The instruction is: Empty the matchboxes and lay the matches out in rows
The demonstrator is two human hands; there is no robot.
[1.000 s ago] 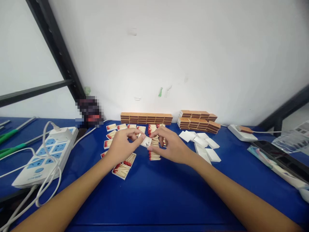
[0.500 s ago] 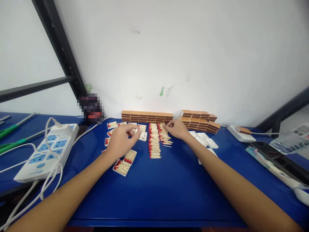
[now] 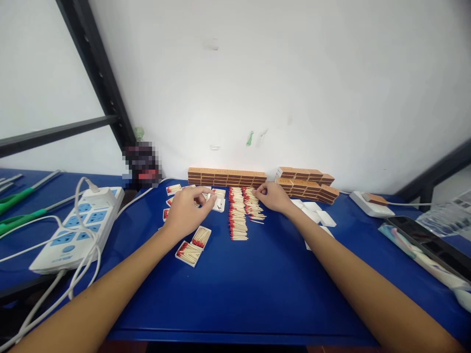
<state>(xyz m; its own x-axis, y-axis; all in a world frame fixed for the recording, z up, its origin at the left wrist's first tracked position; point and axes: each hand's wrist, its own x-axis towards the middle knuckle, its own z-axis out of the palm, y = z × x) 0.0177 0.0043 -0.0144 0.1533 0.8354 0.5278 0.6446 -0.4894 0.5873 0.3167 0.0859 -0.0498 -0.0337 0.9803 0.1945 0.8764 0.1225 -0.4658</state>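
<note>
My left hand has thumb and forefinger pinched on the edge of a small white matchbox tray with dark marks inside; its fingers partly cover the tray. Under and around that hand are match-filled trays, among them a filled tray at the front. Red-tipped matches lie in two long rows between the hands. My right hand is closed at the far right row, fingertips pressed together on matches there; how many is hidden.
Brown matchbox sleeves are stacked along the wall, with another stack to the right. White empty trays lie beside my right forearm. A power strip with cables is at left, a phone at right.
The whole view has shifted slightly, so things sit a little further right. Both hands stay at nearly the same spots over the tray and the matches.
</note>
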